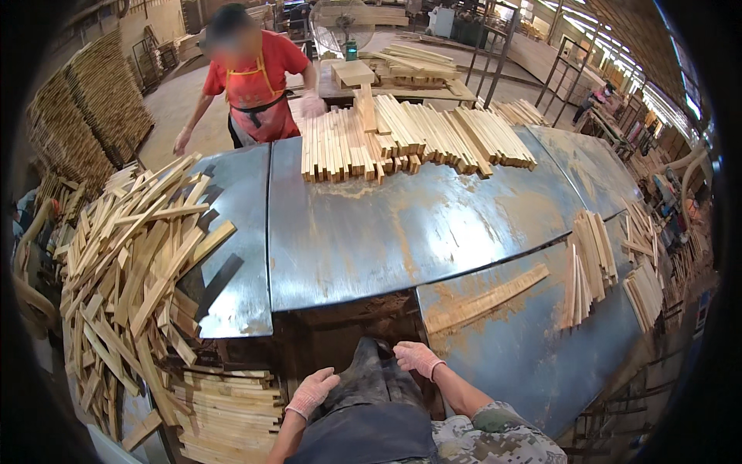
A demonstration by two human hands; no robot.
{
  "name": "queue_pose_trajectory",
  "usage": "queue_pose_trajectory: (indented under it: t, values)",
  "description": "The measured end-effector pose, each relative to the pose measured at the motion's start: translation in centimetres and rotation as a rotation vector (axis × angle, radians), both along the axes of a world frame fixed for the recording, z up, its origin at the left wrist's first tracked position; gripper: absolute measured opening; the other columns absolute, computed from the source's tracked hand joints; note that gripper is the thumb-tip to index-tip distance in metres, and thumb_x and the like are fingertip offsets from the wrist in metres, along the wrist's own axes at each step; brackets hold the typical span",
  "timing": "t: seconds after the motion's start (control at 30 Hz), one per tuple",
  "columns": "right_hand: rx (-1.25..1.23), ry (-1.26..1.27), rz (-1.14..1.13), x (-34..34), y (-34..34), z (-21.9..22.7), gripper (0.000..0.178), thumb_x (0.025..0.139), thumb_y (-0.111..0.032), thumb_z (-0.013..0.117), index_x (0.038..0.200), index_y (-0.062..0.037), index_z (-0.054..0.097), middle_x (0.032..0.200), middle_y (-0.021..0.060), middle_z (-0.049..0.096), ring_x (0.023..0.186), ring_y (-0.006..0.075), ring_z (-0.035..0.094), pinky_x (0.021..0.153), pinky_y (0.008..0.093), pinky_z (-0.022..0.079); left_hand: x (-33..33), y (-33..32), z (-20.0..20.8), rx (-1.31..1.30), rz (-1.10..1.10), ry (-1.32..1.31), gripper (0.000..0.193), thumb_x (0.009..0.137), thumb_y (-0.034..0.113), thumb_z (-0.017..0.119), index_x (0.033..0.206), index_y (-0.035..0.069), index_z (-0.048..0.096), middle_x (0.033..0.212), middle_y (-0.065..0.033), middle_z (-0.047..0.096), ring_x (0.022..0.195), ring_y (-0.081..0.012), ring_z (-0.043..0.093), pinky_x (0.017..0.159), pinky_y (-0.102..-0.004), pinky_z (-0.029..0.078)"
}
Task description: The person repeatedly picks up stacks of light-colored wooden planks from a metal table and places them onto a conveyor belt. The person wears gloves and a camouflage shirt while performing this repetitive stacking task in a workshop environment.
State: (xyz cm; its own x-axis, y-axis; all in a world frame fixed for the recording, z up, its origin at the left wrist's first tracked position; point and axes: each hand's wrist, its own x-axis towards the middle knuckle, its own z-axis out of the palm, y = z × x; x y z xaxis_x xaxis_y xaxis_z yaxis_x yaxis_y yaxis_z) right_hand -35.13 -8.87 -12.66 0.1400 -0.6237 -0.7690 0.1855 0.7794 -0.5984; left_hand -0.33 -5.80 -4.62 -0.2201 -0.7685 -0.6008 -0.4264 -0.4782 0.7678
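My left hand, in a pale knitted glove, is beside the left edge of my dark apron. Its fingers are curled in; what they hold, if anything, is hidden. On the other side, my right hand, gloved alike, has its fingertips pinched at the apron's raised upper edge. Both hands are low, in front of the dark gap in the metal table. Nearest to the right hand on the tabletop lies a single long wooden strip amid sawdust.
A loose heap of wooden strips covers the left side, above stacked strips. Rows of strips line the far edge. Smaller bundles lie at right. A person in a red shirt stands across the table, one hand near the row.
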Motion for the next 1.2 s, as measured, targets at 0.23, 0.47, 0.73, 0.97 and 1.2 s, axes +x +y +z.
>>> queue_pose_trajectory:
  t: [0.23, 0.47, 0.73, 0.97, 1.2]
  values:
    - [-0.004, -0.045, 0.095, -3.0, -20.9, 1.4, 0.049, 0.102, -0.024, 0.074, 0.141, 0.0027, 0.060, 0.100, 0.0017, 0.062, 0.083, 0.0125, 0.059, 0.072, 0.0294, 0.055, -5.0, -17.4, -0.6, 0.102, 0.090, -0.040, 0.066, 0.100, 0.041, 0.068, 0.146, -0.005, 0.060, 0.144, -0.0184, 0.067, 0.134, -0.0267, 0.063, 0.112, -0.0349, 0.047]
    - [-0.115, 0.048, -0.004, -11.5, -40.5, 1.3, 0.063, 0.097, -0.036, 0.078, 0.143, 0.0031, 0.060, 0.102, 0.0071, 0.067, 0.091, 0.0169, 0.063, 0.081, 0.0341, 0.055, -10.1, -38.4, -2.6, 0.088, -0.122, -0.152, 0.073, 0.101, 0.050, 0.063, 0.150, -0.004, 0.057, 0.152, -0.0233, 0.061, 0.145, -0.0341, 0.054, 0.120, -0.0400, 0.040]
    - [-0.332, 0.445, -0.111, -24.1, -61.8, -1.5, 0.062, 0.094, -0.040, 0.077, 0.137, 0.0034, 0.063, 0.119, 0.0140, 0.072, 0.102, 0.0256, 0.066, 0.092, 0.0362, 0.054, -16.6, -63.5, -2.0, -0.196, -0.021, -0.209, 0.075, 0.102, 0.046, 0.062, 0.153, -0.008, 0.051, 0.156, -0.0242, 0.057, 0.148, -0.0340, 0.051, 0.122, -0.0388, 0.038]
    - [-0.557, 0.949, -0.145, -29.7, -77.2, -0.5, 0.083, 0.092, -0.041, 0.075, 0.154, 0.0059, 0.047, 0.149, 0.0286, 0.060, 0.134, 0.0393, 0.062, 0.111, 0.0433, 0.048, -21.7, -81.3, -7.2, -0.419, 0.147, -0.077, 0.085, 0.104, 0.046, 0.061, 0.161, -0.010, 0.032, 0.146, -0.0260, 0.062, 0.135, -0.0338, 0.059, 0.114, -0.0397, 0.045]
    - [-0.440, 0.961, 0.084, -29.1, -88.4, 1.5, 0.070, 0.095, -0.049, 0.066, 0.145, -0.0004, 0.055, 0.134, 0.0277, 0.069, 0.126, 0.0446, 0.064, 0.106, 0.0484, 0.050, -28.7, -95.6, -8.3, -0.231, 0.318, 0.268, 0.095, 0.101, 0.046, 0.068, 0.168, -0.003, 0.020, 0.156, -0.0186, 0.054, 0.129, -0.0251, 0.059, 0.103, -0.0398, 0.051]
